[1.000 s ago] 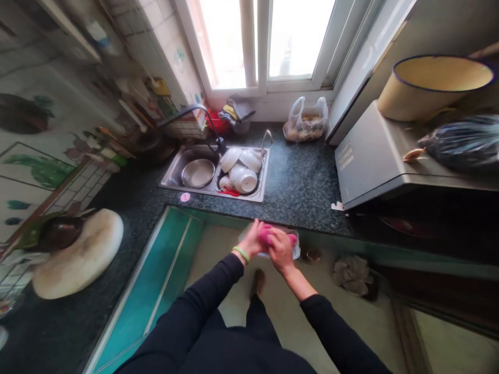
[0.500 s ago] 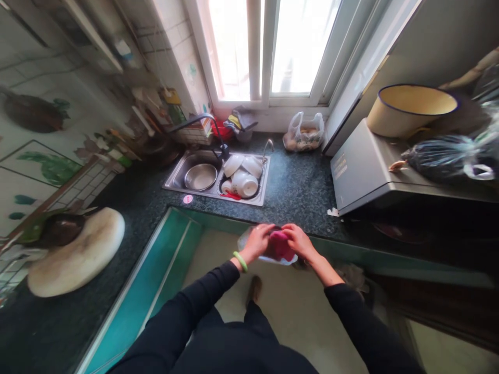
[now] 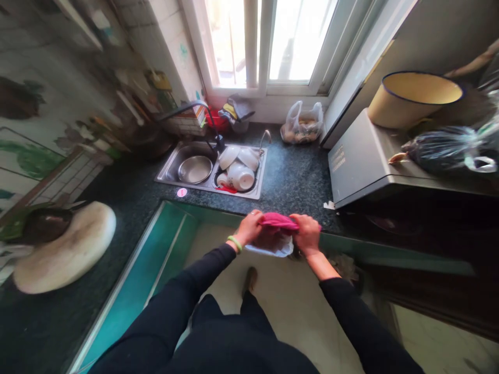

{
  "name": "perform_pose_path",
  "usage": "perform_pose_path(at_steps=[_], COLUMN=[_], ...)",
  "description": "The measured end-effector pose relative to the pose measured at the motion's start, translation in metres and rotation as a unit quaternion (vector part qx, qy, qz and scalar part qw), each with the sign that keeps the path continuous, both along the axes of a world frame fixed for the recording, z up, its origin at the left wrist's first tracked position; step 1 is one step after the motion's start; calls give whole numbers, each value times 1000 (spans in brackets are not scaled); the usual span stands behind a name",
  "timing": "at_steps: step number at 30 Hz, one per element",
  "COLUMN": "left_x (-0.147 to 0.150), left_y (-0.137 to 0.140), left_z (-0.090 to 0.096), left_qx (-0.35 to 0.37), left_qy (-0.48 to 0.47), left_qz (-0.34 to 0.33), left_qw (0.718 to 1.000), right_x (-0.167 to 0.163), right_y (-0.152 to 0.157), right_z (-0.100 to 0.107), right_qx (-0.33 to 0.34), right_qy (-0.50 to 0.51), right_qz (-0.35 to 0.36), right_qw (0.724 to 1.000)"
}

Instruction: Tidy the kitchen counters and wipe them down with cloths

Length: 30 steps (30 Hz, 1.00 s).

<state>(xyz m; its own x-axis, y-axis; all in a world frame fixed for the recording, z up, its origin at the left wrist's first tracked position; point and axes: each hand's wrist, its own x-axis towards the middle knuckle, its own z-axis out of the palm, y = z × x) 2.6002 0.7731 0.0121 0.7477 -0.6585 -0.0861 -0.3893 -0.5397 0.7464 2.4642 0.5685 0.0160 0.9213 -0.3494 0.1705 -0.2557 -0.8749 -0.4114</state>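
Note:
A pink cloth (image 3: 279, 221) is stretched between my two hands, just in front of the counter edge. My left hand (image 3: 250, 227) grips its left end, and a pale green bangle circles that wrist. At the other end, my right hand (image 3: 306, 234) is closed around the cloth, and a bit of pink shows past its far side. Below the cloth, a container lined with a whitish bag (image 3: 273, 252) shows a dark reddish inside; its contents cannot be made out.
Beyond my hands, a double sink (image 3: 259, 193) holds a metal basin (image 3: 195, 170) and stacked white bowls (image 3: 240, 176). A plastic bag (image 3: 302, 124) sits by the window. A microwave-like metal box (image 3: 351, 161) bears an enamel pot (image 3: 405, 106). At left lies a round board (image 3: 78, 249).
The pink cloth, bunched between my hands before, is now spread out and raised slightly toward the counter. My hands have moved a little apart. The view has shifted slightly.

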Motion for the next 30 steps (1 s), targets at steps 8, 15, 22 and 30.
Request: perform_pose_path(at_steps=[8, 15, 22, 30], left_x=[11, 16, -1, 21], left_y=[1, -4, -25, 0], left_z=[-16, 11, 47, 94], left_qx=[58, -16, -118, -175], left_qy=[31, 54, -19, -163], left_qz=[-9, -3, -135, -36], left_qw=[998, 998, 984, 970], right_x=[2, 0, 17, -6], right_y=[13, 5, 29, 12], right_z=[-42, -27, -46, -41], right_qx=[74, 112, 154, 141], right_qy=[70, 175, 58, -11], right_qz=[-40, 3, 28, -7], right_qw=[994, 978, 986, 990])
